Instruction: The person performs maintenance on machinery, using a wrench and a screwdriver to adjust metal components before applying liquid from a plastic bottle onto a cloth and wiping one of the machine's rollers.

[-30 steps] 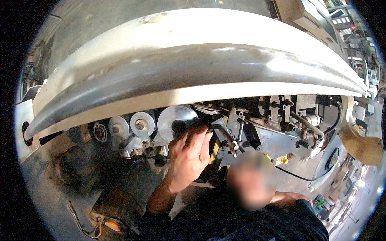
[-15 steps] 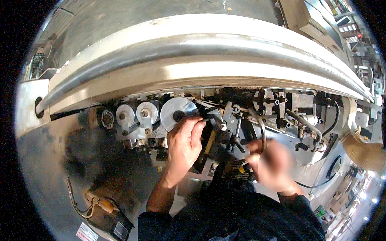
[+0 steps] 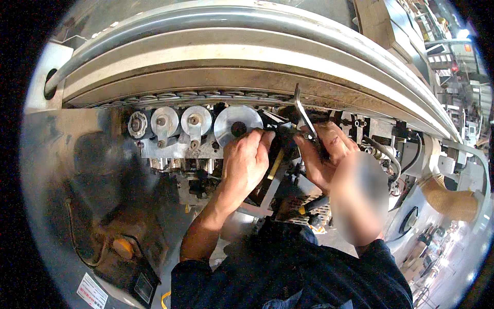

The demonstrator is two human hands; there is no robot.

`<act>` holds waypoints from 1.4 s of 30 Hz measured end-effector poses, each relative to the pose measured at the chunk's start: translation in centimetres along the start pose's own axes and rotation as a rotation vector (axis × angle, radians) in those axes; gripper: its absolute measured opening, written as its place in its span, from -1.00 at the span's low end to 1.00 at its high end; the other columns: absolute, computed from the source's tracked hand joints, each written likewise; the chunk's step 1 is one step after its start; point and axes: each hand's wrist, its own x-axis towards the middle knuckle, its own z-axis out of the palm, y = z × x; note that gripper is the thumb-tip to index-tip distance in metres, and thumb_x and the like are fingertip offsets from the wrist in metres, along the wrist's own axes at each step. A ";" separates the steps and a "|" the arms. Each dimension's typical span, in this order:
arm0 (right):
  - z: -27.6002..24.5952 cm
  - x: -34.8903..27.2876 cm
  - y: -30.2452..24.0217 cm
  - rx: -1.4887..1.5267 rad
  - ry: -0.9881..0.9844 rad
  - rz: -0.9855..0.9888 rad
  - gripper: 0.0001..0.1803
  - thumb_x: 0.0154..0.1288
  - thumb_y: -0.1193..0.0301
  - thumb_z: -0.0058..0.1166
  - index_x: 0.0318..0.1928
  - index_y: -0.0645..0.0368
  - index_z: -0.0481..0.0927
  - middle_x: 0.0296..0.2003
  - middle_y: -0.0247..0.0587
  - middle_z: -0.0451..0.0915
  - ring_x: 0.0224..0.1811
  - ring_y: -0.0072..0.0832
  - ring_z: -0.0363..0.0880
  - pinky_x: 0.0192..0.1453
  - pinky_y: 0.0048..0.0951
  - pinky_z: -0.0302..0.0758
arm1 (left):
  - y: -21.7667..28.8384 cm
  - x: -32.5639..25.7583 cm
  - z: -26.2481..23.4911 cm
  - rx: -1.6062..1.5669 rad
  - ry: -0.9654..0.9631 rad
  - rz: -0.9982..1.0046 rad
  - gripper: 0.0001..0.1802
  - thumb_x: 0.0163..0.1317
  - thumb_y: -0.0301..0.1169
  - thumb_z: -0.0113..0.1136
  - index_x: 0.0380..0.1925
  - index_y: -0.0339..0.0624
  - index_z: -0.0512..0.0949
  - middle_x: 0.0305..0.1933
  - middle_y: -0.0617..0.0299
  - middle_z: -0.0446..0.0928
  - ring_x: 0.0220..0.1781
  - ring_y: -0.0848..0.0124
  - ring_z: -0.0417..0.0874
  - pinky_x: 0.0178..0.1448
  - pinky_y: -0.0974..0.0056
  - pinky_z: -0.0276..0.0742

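My left hand [image 3: 247,160] is closed in a pinch just right of and below a large metal disc [image 3: 238,126] with a dark centre hole. Whatever its fingertips hold is too small or hidden to make out. My right hand [image 3: 329,154] is closed around the lower end of a bent, shiny metal bar [image 3: 302,110], which points up and away from the fingers. Between the two hands lie dark machine parts, mostly covered by the fingers. Below them a metal plate with a yellow strip [image 3: 276,165] slants down. A blurred patch covers my right wrist.
Two smaller rollers [image 3: 165,122] [image 3: 195,120] sit left of the disc. Beyond them a long metal rail [image 3: 216,20] spans the machine. Hoses [image 3: 383,149] and a tan ribbed duct [image 3: 453,198] stand at right. A black-and-yellow handle [image 3: 312,205] lies below my right hand.
My right hand has moved up and slightly left, closer to my left hand, and the bent bar now stands up from its fingers. My left hand stays near the disc. The view has shifted.
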 end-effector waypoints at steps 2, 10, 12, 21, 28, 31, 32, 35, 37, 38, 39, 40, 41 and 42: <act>0.3 -0.4 0.9 -0.027 -0.055 0.014 -0.74 0.00 0.58 0.40 -0.26 0.24 0.62 -0.50 -0.13 0.57 -0.56 -0.19 0.60 -0.52 -0.31 0.49 | 0.4 0.1 0.2 -0.138 0.074 0.033 -0.85 0.29 -0.40 0.21 -0.30 -0.29 0.56 -0.38 -0.12 0.63 -0.37 -0.08 0.66 -0.30 0.06 0.53; 2.5 -1.6 3.7 -0.115 -0.115 0.044 -0.80 0.07 0.46 0.39 -0.30 0.20 0.65 -0.49 -0.10 0.57 -0.54 -0.13 0.60 -0.50 -0.25 0.52 | -0.8 -0.4 0.8 -0.243 0.223 0.141 -0.85 0.27 -0.43 0.23 -0.21 -0.25 0.60 -0.34 0.02 0.67 -0.37 0.22 0.72 -0.27 0.21 0.57; 2.6 -1.8 3.3 -0.126 -0.123 0.076 -0.82 0.06 0.48 0.39 -0.36 0.24 0.63 -0.49 -0.05 0.57 -0.53 -0.08 0.60 -0.48 -0.24 0.52 | -1.0 -0.9 0.3 -0.214 0.195 0.129 -0.86 0.27 -0.42 0.24 -0.24 -0.24 0.62 -0.37 0.04 0.66 -0.41 0.26 0.69 -0.30 0.23 0.55; 2.1 -1.8 2.4 -0.034 0.031 0.002 -0.75 0.05 0.55 0.38 -0.51 0.25 0.48 -0.58 -0.04 0.48 -0.59 -0.11 0.50 -0.53 -0.26 0.41 | -3.2 -3.9 -0.6 -0.229 0.205 0.098 -0.85 0.33 -0.42 0.22 -0.18 -0.25 0.63 -0.42 0.21 0.63 -0.50 0.51 0.55 -0.38 0.35 0.48; 0.8 -1.1 0.9 -0.070 0.094 -0.026 -0.78 0.06 0.53 0.40 -0.44 0.23 0.53 -0.56 -0.09 0.54 -0.60 -0.19 0.54 -0.53 -0.31 0.45 | -2.8 -6.0 -1.5 -0.283 0.174 -0.022 -0.86 0.29 -0.39 0.24 -0.24 -0.24 0.62 -0.35 0.05 0.65 -0.41 0.19 0.65 -0.28 0.21 0.53; 1.0 -1.1 0.9 -0.107 0.128 -0.065 -0.76 0.07 0.51 0.41 -0.42 0.22 0.52 -0.57 -0.10 0.54 -0.62 -0.21 0.53 -0.55 -0.33 0.43 | -3.5 -6.7 -1.2 -0.300 0.168 -0.031 -0.85 0.29 -0.39 0.24 -0.24 -0.23 0.62 -0.34 0.06 0.65 -0.40 0.20 0.65 -0.27 0.22 0.54; 1.0 -1.2 0.8 -0.126 0.122 -0.062 -0.75 0.07 0.51 0.41 -0.43 0.21 0.52 -0.57 -0.11 0.53 -0.63 -0.22 0.52 -0.55 -0.33 0.42 | -3.8 -7.0 -1.1 -0.314 0.166 -0.046 -0.85 0.29 -0.38 0.24 -0.24 -0.23 0.62 -0.33 0.06 0.65 -0.39 0.20 0.66 -0.27 0.22 0.54; 1.1 -1.5 0.8 -0.113 0.120 -0.044 -0.74 0.08 0.52 0.40 -0.45 0.22 0.49 -0.59 -0.11 0.49 -0.64 -0.21 0.48 -0.55 -0.31 0.40 | -4.1 -7.7 -1.2 -0.319 0.163 -0.063 -0.84 0.28 -0.39 0.25 -0.23 -0.24 0.62 -0.33 0.06 0.66 -0.38 0.19 0.66 -0.27 0.22 0.54; 1.2 -1.4 0.9 -0.093 0.136 -0.077 -0.74 0.09 0.51 0.40 -0.45 0.22 0.49 -0.59 -0.10 0.49 -0.63 -0.20 0.48 -0.54 -0.30 0.40 | -4.5 -7.7 -0.9 -0.302 0.154 -0.039 -0.86 0.32 -0.41 0.22 -0.19 -0.23 0.63 -0.44 0.23 0.61 -0.47 0.46 0.54 -0.36 0.34 0.46; 1.5 -2.1 1.7 -0.060 0.046 0.066 -0.78 0.11 0.51 0.38 -0.42 0.23 0.53 -0.55 -0.08 0.54 -0.58 -0.17 0.54 -0.50 -0.30 0.45 | -4.5 -7.7 -0.9 -0.293 0.151 -0.023 -0.86 0.33 -0.43 0.21 -0.17 -0.23 0.63 -0.49 0.32 0.58 -0.51 0.60 0.48 -0.41 0.39 0.42; 1.8 -1.9 1.7 -0.076 0.079 -0.033 -0.78 0.11 0.51 0.37 -0.44 0.24 0.53 -0.55 -0.07 0.54 -0.57 -0.17 0.55 -0.50 -0.29 0.44 | -4.3 -7.7 -1.0 -0.281 0.164 0.009 -0.86 0.33 -0.43 0.21 -0.18 -0.23 0.63 -0.50 0.32 0.57 -0.52 0.60 0.47 -0.41 0.39 0.42; 2.1 -2.0 1.7 -0.049 0.083 -0.011 -0.78 0.11 0.51 0.37 -0.44 0.24 0.52 -0.55 -0.07 0.53 -0.58 -0.17 0.54 -0.50 -0.28 0.43 | -4.2 -7.8 -1.1 -0.274 0.179 0.040 -0.87 0.33 -0.43 0.21 -0.19 -0.23 0.63 -0.51 0.33 0.56 -0.52 0.60 0.47 -0.42 0.39 0.42; 2.2 -2.0 1.8 -0.021 0.088 0.011 -0.77 0.11 0.52 0.37 -0.45 0.25 0.51 -0.56 -0.07 0.52 -0.58 -0.17 0.53 -0.51 -0.28 0.42 | -4.0 -7.8 -1.1 -0.266 0.193 0.070 -0.87 0.33 -0.44 0.21 -0.19 -0.23 0.63 -0.52 0.33 0.56 -0.53 0.60 0.46 -0.42 0.39 0.41; 2.0 -1.9 1.8 -0.037 0.074 0.015 -0.78 0.11 0.51 0.38 -0.44 0.25 0.52 -0.56 -0.07 0.52 -0.59 -0.18 0.52 -0.51 -0.29 0.42 | -3.9 -7.8 -1.2 -0.269 0.188 0.058 -0.87 0.33 -0.44 0.21 -0.19 -0.23 0.63 -0.52 0.32 0.56 -0.53 0.59 0.47 -0.42 0.38 0.42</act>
